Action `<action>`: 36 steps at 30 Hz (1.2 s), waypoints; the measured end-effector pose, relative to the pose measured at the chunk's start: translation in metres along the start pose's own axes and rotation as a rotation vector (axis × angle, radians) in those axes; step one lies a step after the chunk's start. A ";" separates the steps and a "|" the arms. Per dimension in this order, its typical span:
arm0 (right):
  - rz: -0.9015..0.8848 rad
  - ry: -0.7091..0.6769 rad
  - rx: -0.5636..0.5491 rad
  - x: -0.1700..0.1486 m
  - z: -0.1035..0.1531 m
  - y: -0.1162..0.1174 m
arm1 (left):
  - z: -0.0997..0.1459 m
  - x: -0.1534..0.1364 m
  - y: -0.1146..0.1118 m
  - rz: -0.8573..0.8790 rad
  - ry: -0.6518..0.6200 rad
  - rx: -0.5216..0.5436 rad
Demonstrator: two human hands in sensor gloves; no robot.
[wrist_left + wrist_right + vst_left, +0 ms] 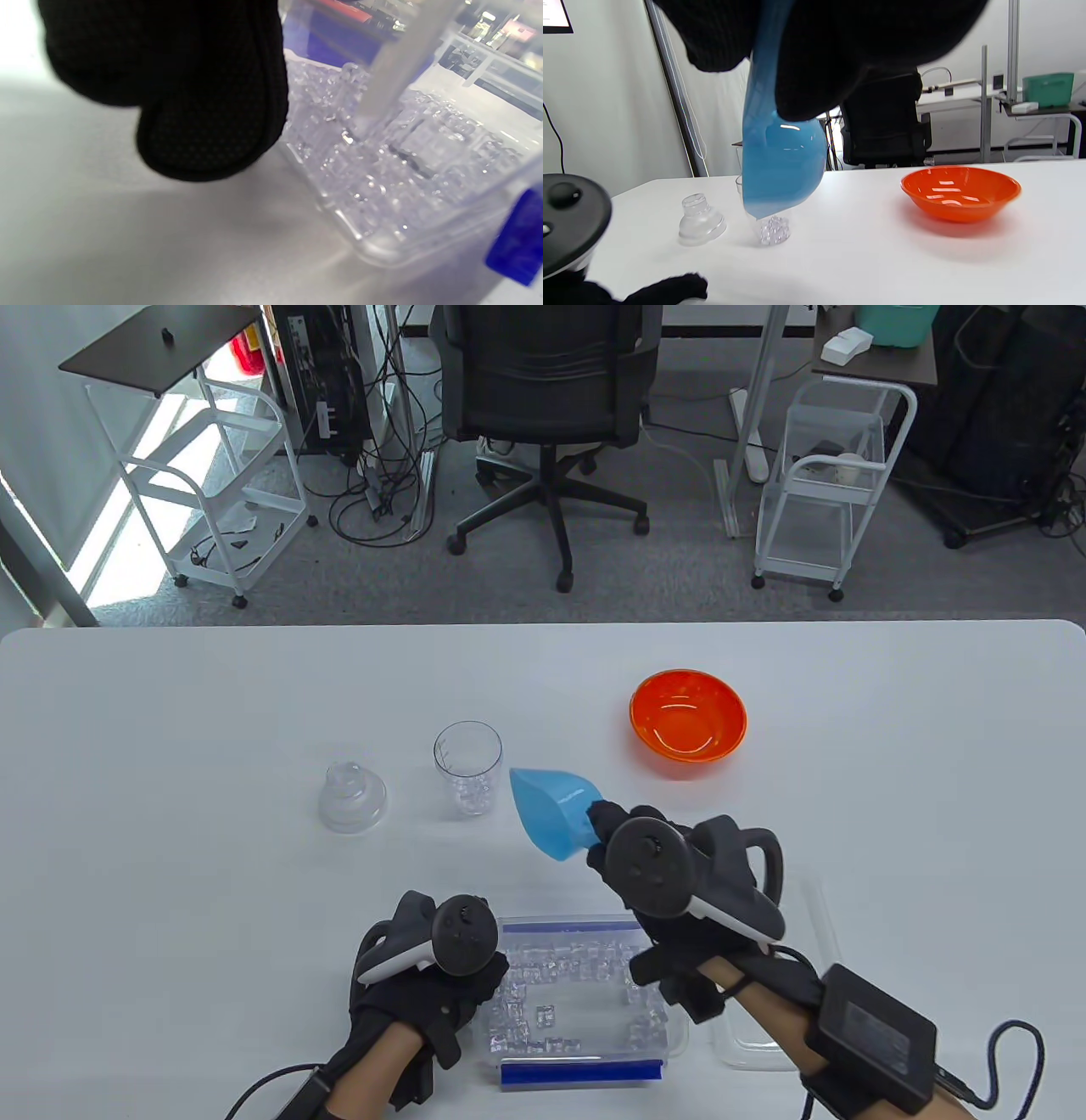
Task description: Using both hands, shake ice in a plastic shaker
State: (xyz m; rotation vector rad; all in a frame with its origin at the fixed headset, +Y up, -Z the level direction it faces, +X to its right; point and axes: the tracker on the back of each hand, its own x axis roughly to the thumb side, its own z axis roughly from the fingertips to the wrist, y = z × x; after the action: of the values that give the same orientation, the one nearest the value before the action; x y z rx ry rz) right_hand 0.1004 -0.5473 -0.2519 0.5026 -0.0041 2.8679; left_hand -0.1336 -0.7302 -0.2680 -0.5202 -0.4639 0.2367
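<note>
White table (170, 814), right hand's (653, 857) grip clasping blue scoop (547, 814) beside shaker cup (468, 768); left hand (424, 976) relaxed against ice box (585, 1060).

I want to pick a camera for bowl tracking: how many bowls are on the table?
1. The orange bowl sits alone toward the table's far right, beyond the right hand; the right wrist view shows it too.

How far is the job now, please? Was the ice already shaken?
Not yet. Some ice already lies in the open shaker cup. The right hand holds the blue scoop beside it. The lid is still off, so closing and shaking with both hands remain.
</note>
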 end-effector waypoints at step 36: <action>-0.683 0.139 0.493 -0.091 0.033 0.140 | -0.003 0.007 -0.002 -0.055 0.028 -0.002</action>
State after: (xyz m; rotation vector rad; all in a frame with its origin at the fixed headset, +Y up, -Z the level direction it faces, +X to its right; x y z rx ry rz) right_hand 0.1633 -0.7057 -0.2461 0.3005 0.7560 2.1999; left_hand -0.1262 -0.7311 -0.2664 -0.5116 -0.4508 0.1759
